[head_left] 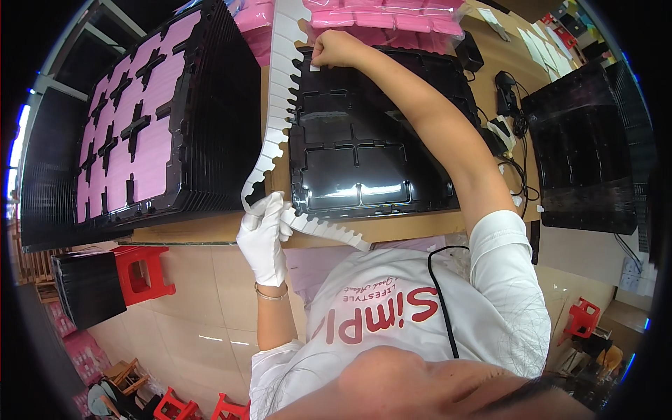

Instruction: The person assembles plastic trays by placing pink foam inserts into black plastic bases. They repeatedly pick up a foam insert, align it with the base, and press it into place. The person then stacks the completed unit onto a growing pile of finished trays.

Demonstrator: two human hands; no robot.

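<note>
My left hand (263,234), in a white glove, is closed around a long white strip with a toothed edge (269,157). The strip runs up along the left side of a black plastic tray (353,129), and its short end hangs toward my body. My bare right hand (337,50) is at the tray's far left corner, fingers pinched together. A small white tab (314,68) shows at its fingertips, against the tray's rim. Cross-shaped ridges divide the shiny tray. My right forearm hides part of its right side.
Left of the strip stands a tall stack of black trays (217,112) with pink sheets on top. Pink wrapped packs (392,17) lie behind the tray. Cables and a black device (505,91) sit on the right. More black trays (581,147) stand beyond, and a red stool (143,273) below left.
</note>
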